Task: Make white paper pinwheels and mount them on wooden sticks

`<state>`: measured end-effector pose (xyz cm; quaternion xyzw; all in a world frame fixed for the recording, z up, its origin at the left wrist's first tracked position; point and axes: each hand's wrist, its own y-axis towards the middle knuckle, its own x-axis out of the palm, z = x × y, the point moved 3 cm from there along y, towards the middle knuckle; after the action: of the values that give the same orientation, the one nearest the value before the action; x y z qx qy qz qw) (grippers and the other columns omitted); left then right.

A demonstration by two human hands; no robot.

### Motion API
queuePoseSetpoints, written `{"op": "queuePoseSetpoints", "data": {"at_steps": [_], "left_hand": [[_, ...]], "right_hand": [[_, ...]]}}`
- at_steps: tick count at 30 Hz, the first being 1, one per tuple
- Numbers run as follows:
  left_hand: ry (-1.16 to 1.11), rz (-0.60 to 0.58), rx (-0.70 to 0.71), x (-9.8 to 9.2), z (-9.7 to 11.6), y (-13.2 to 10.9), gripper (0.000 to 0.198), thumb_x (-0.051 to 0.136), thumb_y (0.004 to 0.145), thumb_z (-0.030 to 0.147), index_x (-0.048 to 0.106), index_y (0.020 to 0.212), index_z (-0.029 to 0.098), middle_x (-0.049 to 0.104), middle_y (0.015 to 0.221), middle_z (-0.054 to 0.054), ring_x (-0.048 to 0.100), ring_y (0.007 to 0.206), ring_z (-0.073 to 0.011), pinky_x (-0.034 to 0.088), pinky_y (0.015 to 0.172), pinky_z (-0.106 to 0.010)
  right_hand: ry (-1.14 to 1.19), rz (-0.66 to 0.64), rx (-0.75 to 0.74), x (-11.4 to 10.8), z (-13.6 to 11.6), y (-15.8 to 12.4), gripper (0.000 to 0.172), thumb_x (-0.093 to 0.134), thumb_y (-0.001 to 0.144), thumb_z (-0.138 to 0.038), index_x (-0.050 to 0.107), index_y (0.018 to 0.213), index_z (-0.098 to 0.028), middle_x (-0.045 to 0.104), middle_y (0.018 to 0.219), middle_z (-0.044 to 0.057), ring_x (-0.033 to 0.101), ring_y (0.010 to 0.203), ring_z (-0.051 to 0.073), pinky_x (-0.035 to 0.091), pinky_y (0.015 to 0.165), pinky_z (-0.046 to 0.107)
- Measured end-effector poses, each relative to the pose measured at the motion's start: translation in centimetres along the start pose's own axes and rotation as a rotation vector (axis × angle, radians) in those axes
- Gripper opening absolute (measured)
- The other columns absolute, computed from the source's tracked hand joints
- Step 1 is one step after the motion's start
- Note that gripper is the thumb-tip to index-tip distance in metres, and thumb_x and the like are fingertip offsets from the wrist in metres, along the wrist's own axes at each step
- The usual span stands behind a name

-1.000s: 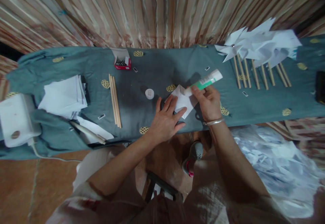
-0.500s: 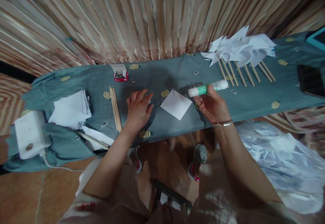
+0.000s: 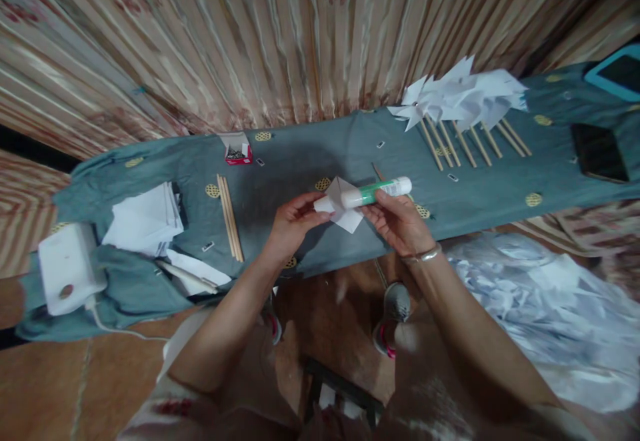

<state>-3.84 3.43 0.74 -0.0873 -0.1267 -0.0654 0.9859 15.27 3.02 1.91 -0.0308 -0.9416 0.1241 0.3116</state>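
Note:
My left hand [image 3: 299,222] pinches the left corner of a square white sheet of paper [image 3: 350,221], which is lifted off the cloth and bent. In my right hand [image 3: 399,222] lies a glue stick [image 3: 376,192] with a green and white label, held crosswise over the paper. Its left end overlaps the sheet; I cannot tell whether it touches. The fingertips of my right hand are close to the paper's right corner. A short thin stick-like piece [image 3: 377,171] rests on the cloth just beyond the glue stick.
Wooden sticks [image 3: 230,219] and a small red box [image 3: 238,150] of dark bits lie left. Further left are a paper stack [image 3: 145,217] and a white device [image 3: 70,267]. Paper pinwheels [image 3: 460,97] lie back right, near a phone [image 3: 599,152]. A plastic bag [image 3: 550,314] of paper sits below.
My left hand has moved right and taken hold of the paper, raising and bending it. My right hand has brought the glue stick left, over the sheet.

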Motion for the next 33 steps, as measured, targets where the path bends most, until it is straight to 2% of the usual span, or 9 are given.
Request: {"op": "queuePoseSetpoints", "data": {"at_steps": [10, 15, 22, 33], "left_hand": [[-0.045, -0.034, 0.002, 0.8, -0.4, 0.1, 0.044, 0.087, 0.055, 0.027, 0.073, 0.096, 0.019, 0.073, 0.089, -0.001, 0.067, 0.082, -0.0164, 0.053, 0.087, -0.036], [-0.054, -0.039, 0.004, 1.0, -0.5, 0.1, 0.044, 0.086, 0.055, 0.026, 0.073, 0.096, 0.019, 0.074, 0.09, -0.001, 0.067, 0.082, -0.0158, 0.053, 0.087, -0.036], [0.003, -0.029, 0.03, 0.8, -0.3, 0.0, 0.045, 0.086, 0.055, 0.027, 0.073, 0.097, 0.018, 0.075, 0.091, -0.002, 0.068, 0.081, -0.0165, 0.054, 0.086, -0.036], [0.129, 0.007, 0.156, 0.7, 0.2, -0.5, 0.045, 0.086, 0.058, 0.031, 0.075, 0.1, 0.017, 0.077, 0.096, -0.005, 0.072, 0.087, -0.0216, 0.057, 0.085, -0.036]], "right_hand": [[-0.077, -0.023, -0.037, -0.4, 0.0, 0.0, 0.027, 0.088, 0.06, -0.031, 0.073, 0.078, -0.017, 0.075, 0.078, -0.001, 0.071, 0.071, 0.01, 0.061, 0.075, 0.019], [-0.133, -0.035, -0.054, -0.3, 0.0, 0.0, 0.029, 0.087, 0.06, -0.034, 0.073, 0.078, -0.017, 0.075, 0.08, 0.0, 0.071, 0.075, 0.012, 0.061, 0.081, 0.023], [-0.146, 0.001, -0.046, 0.3, 0.1, -0.2, 0.032, 0.091, 0.053, -0.035, 0.073, 0.072, -0.017, 0.074, 0.073, -0.002, 0.069, 0.067, 0.009, 0.061, 0.07, 0.018], [-0.18, 0.049, -0.032, 1.3, 1.0, -0.4, 0.035, 0.092, 0.047, -0.037, 0.072, 0.069, -0.017, 0.073, 0.068, -0.002, 0.068, 0.058, 0.011, 0.062, 0.062, 0.022]]}}
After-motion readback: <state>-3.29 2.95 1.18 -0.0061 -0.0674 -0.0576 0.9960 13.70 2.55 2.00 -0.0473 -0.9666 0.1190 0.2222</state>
